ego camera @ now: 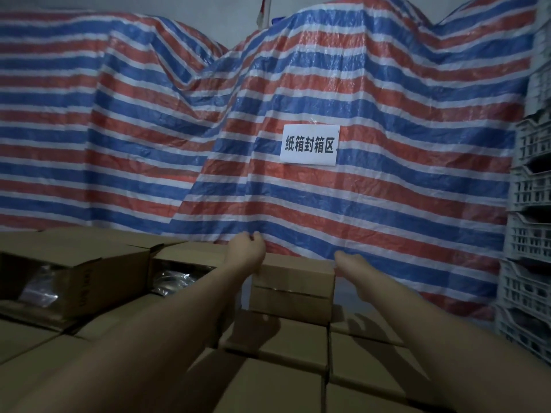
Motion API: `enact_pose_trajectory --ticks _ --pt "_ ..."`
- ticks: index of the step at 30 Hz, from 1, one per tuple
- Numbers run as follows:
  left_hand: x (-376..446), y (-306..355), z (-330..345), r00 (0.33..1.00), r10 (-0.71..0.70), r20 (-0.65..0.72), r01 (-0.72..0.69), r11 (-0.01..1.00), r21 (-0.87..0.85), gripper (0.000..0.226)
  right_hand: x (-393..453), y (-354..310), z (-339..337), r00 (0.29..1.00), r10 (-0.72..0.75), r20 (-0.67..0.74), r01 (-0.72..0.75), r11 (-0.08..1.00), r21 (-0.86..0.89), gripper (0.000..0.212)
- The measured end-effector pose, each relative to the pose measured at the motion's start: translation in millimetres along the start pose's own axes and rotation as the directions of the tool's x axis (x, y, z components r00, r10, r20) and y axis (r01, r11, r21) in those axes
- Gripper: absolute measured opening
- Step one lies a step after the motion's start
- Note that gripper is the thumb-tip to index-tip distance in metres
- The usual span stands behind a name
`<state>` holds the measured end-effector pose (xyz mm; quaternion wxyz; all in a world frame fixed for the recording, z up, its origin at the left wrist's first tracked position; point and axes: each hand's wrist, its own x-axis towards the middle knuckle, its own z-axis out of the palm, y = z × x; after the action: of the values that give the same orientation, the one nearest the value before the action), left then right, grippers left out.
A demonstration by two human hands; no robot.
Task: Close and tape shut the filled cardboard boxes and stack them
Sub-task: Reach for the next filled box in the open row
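A closed brown cardboard box (293, 286) sits on top of a layer of closed boxes (280, 350), right against a striped tarp. Both my arms reach forward to it. My left hand (246, 248) grips its far left top corner with fingers curled over the back edge. On the box's right side my right hand (353, 263) holds the upper corner, its fingers out of sight behind the box. At the left lie two open boxes (89, 278) with shiny plastic-wrapped contents (173, 281) showing inside.
A red, white and blue striped tarp (298, 99) hangs as a wall straight ahead, with a white paper sign (309, 145) on it. Stacked grey plastic crates (527, 234) stand at the right edge. More closed boxes (372, 380) fill the foreground.
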<state>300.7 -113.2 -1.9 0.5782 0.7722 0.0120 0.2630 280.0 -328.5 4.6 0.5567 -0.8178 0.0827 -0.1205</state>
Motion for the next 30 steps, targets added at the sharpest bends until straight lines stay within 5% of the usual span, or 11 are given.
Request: enact_pose_trajectory --ticks 7,14,23,30 --pt "-38 41 -73 0.964 0.265 0.028 -0.266 0.953 0.147 0.025 -56 -49 34 0.938 -0.322 -0.127 0.297 0.938 -0.18 0.038" --pt "-72 50 -158 0.907 0.419 0.039 -0.418 0.884 0.209 0.028 -128 -96 113 0.84 -0.538 0.073 0.542 0.839 -0.054 0.024" --pt "-20 -28 -283 0.916 0.356 -0.183 -0.202 0.805 0.557 0.026 -138 -115 235 0.729 -0.569 0.38 0.65 0.749 -0.126 0.03" --pt "27 -116 -345 0.93 0.358 -0.084 -0.081 0.422 0.903 0.069 -141 -122 322 0.631 -0.566 0.53 0.765 0.564 -0.309 0.077"
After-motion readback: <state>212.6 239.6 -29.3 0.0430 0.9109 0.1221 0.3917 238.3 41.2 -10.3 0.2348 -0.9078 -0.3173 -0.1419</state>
